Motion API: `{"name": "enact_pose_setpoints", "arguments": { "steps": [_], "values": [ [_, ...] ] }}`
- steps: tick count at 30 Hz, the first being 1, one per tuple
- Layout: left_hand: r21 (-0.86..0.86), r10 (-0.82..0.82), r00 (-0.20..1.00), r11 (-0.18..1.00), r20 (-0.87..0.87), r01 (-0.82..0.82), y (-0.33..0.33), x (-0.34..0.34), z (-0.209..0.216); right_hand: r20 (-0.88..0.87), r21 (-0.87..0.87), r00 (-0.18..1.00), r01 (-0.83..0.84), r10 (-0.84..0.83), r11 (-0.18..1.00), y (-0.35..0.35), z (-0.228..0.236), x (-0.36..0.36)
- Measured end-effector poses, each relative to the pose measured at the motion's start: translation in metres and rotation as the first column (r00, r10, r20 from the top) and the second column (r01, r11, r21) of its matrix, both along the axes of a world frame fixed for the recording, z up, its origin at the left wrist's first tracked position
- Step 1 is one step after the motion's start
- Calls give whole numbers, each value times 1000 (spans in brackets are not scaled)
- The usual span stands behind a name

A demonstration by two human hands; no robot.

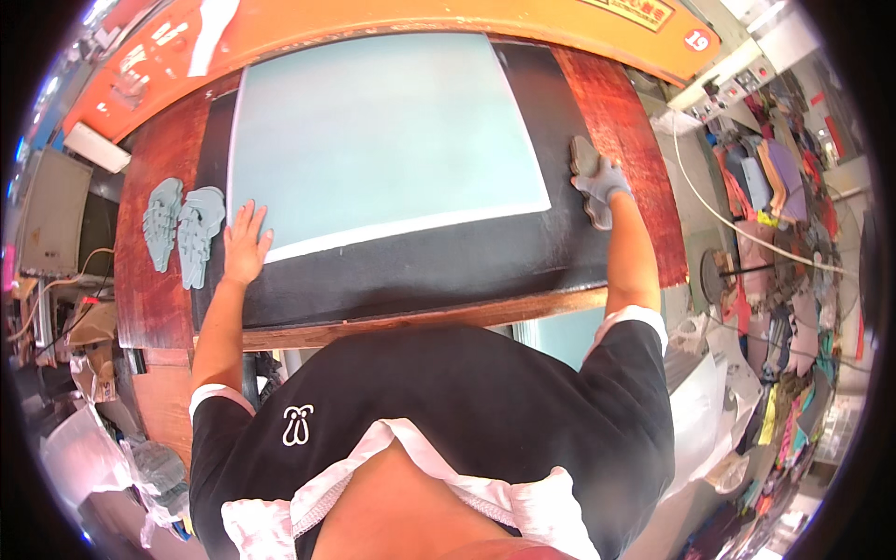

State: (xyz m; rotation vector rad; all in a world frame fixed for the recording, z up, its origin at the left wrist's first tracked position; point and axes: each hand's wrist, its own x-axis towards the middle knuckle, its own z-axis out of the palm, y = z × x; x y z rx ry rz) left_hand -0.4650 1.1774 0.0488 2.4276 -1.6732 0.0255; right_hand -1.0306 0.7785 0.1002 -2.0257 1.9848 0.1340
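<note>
We see on the orange machine (373, 21) a round red badge (696, 40) with white number, near it a yellow label (644, 9) — printed characters, small and curved.

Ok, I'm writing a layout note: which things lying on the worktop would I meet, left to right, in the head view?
Outer group of pale blue-grey shapes → inner group of pale blue-grey shapes → large pale blue sheet → dark object under the right hand.

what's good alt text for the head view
Bare left hand at the edge of a pale blue rectangular sheet; gloved right hand on a brown curved piece. Two irregular blue-grey pieces lie left.
</note>
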Motion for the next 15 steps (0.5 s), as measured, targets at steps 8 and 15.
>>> {"name": "enact_pose_setpoints", "arguments": {
  "steps": [8, 15],
  "values": [
    [-351, 139, 989, 925, -43, -145, 60, -15, -23, 34, -71, 987, -152, 155, 986, 3, 10, -5],
    [-456, 166, 976, 864, -143, -214, 67, -27, -27, 452, -271, 825, -236, 340, 933, -11, 30, 38]
  ]
}}
